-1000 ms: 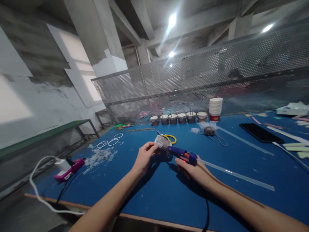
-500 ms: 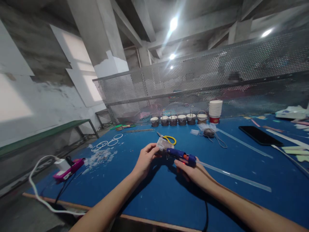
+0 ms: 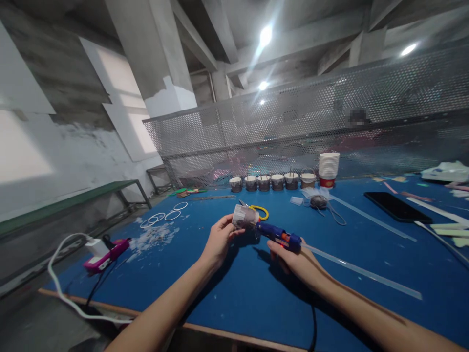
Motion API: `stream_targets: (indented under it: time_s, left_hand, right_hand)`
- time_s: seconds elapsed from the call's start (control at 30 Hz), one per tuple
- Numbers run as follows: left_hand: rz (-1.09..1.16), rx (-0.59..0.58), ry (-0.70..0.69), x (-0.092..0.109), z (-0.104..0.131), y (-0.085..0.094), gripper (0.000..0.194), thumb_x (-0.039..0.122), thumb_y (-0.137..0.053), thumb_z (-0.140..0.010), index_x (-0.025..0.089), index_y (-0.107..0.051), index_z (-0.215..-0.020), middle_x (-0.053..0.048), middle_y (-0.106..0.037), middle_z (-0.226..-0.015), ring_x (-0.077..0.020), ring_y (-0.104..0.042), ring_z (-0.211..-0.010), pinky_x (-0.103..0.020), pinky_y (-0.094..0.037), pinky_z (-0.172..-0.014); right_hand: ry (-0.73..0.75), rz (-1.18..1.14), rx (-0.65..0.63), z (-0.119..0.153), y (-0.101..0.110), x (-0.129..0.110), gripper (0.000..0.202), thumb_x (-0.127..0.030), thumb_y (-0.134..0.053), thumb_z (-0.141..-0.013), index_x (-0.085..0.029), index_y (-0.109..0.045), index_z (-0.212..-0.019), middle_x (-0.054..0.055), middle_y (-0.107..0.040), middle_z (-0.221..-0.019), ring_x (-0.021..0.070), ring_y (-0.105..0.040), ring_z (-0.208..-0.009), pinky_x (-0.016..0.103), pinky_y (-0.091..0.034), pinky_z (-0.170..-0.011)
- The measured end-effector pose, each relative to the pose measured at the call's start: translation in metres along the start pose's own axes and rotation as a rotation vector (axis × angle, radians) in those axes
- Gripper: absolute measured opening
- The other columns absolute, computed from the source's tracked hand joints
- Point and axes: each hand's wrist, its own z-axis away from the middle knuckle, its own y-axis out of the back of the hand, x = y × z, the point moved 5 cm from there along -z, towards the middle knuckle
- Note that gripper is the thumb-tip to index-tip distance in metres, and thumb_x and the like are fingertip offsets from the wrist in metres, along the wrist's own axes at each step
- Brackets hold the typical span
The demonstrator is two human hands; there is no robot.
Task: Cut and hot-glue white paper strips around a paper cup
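A small cup wrapped in grey-brown material point(image 3: 245, 216) lies tilted on its side in my left hand point(image 3: 220, 240), whose fingers close around its lower left part. My right hand point(image 3: 293, 255) grips a dark blue glue gun point(image 3: 279, 236). The gun's nozzle is at the right end of the cup, but whether they touch cannot be made out. From the back of the gun a long clear glue stick point(image 3: 362, 271) sticks out to the right. Yellow-handled scissors point(image 3: 264, 212) lie just behind the cup, partly covered by it.
Several wrapped cups point(image 3: 264, 184) line the back of the blue table point(image 3: 234, 303), beside a stack of paper cups point(image 3: 329, 166). Grey cord point(image 3: 318, 201) and a black phone point(image 3: 396, 207) lie right. White rings point(image 3: 173, 215) and a magenta power strip point(image 3: 107, 255) are left.
The cup has turned in my left hand, so more of its wrapped side shows. My right hand and the glue gun have shifted slightly right.
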Motion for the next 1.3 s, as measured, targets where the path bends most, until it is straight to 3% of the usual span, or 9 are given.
stream_targets:
  time_s: [0.2,0.33,0.43,0.53,0.63,0.73,0.87,1.03,1.3]
  left_hand:
    - [-0.023,-0.027,0.044,-0.006,0.002,-0.004,0.037,0.019,-0.071,-0.058,0.016,-0.066,-0.094,-0.003,-0.070,-0.080,-0.0125,-0.063,-0.062,-0.026,-0.055,-0.060]
    - [-0.075,-0.103,0.043,-0.004,0.009,-0.012,0.032,0.029,-0.076,-0.061,0.019,-0.057,-0.084,0.004,-0.061,-0.062,-0.0107,-0.056,-0.050,-0.023,-0.050,-0.047]
    - [-0.141,-0.193,0.017,0.001,0.015,-0.019,0.025,0.034,-0.074,-0.063,0.020,-0.057,-0.074,0.004,-0.056,-0.058,-0.0114,-0.054,-0.053,-0.025,-0.051,-0.049]
    - [-0.235,-0.255,-0.027,0.007,0.020,-0.022,0.016,0.031,-0.069,-0.065,0.020,-0.067,-0.077,-0.001,-0.065,-0.073,-0.0135,-0.058,-0.060,-0.028,-0.053,-0.059]
    - [-0.346,-0.303,-0.133,0.014,0.022,-0.022,0.023,0.024,-0.064,-0.064,0.022,-0.073,-0.084,-0.005,-0.068,-0.095,-0.0177,-0.062,-0.075,-0.028,-0.053,-0.063]
    - [-0.434,-0.331,-0.195,0.016,0.024,-0.022,0.024,0.025,-0.063,-0.068,0.021,-0.075,-0.088,-0.006,-0.069,-0.098,-0.0170,-0.062,-0.071,-0.028,-0.052,-0.062]
    - [-0.397,-0.247,-0.107,0.011,0.020,-0.018,0.028,0.029,-0.064,-0.071,0.018,-0.075,-0.095,-0.005,-0.071,-0.087,-0.0133,-0.060,-0.056,-0.029,-0.051,-0.062]
    - [-0.227,-0.108,-0.060,0.010,0.015,-0.010,0.026,0.029,-0.068,-0.065,0.017,-0.074,-0.087,-0.005,-0.072,-0.089,-0.0147,-0.061,-0.064,-0.028,-0.052,-0.064]
    - [-0.098,-0.049,-0.043,0.004,0.006,0.004,0.019,0.022,-0.066,-0.060,0.016,-0.070,-0.078,-0.002,-0.068,-0.080,-0.0153,-0.061,-0.070,-0.025,-0.052,-0.062]
  right_hand:
    - [0.137,-0.027,0.210,-0.004,0.011,0.001,0.026,-0.044,-0.063,-0.073,-0.019,-0.061,-0.081,0.003,-0.063,-0.072,0.0184,-0.057,-0.064,0.030,-0.046,-0.061]
    - [0.122,-0.017,0.191,-0.008,0.009,0.003,0.031,-0.042,-0.065,-0.067,-0.018,-0.060,-0.086,0.004,-0.064,-0.075,0.0209,-0.059,-0.067,0.033,-0.048,-0.066]
    - [0.038,-0.140,0.172,-0.012,0.005,0.010,0.036,-0.039,-0.067,-0.064,-0.017,-0.060,-0.092,0.004,-0.067,-0.074,0.0221,-0.063,-0.068,0.034,-0.050,-0.067]
    - [-0.026,-0.258,0.171,-0.016,0.004,0.016,0.032,-0.036,-0.070,-0.062,-0.016,-0.062,-0.086,0.005,-0.069,-0.073,0.0226,-0.065,-0.069,0.034,-0.051,-0.069]
    - [-0.056,-0.304,0.156,-0.018,0.004,0.016,0.025,-0.036,-0.069,-0.063,-0.016,-0.063,-0.076,0.003,-0.068,-0.067,0.0210,-0.065,-0.066,0.032,-0.051,-0.069]
    - [-0.068,-0.311,0.140,-0.020,0.005,0.015,0.021,-0.037,-0.069,-0.062,-0.017,-0.061,-0.065,0.002,-0.066,-0.062,0.0185,-0.063,-0.061,0.030,-0.051,-0.065]
    - [-0.104,-0.321,0.148,-0.021,0.006,0.016,0.025,-0.041,-0.069,-0.062,-0.018,-0.061,-0.067,0.003,-0.066,-0.062,0.0176,-0.063,-0.057,0.028,-0.050,-0.057]
    - [-0.130,-0.277,0.176,-0.010,0.010,0.010,0.031,-0.045,-0.069,-0.066,-0.016,-0.064,-0.078,0.003,-0.065,-0.056,0.0140,-0.058,-0.048,0.024,-0.041,-0.047]
    - [-0.090,-0.123,-0.071,0.004,-0.002,-0.002,0.040,-0.055,-0.059,-0.072,-0.017,-0.059,-0.058,-0.005,-0.043,-0.036,0.0088,-0.039,-0.037,0.025,-0.029,-0.047]
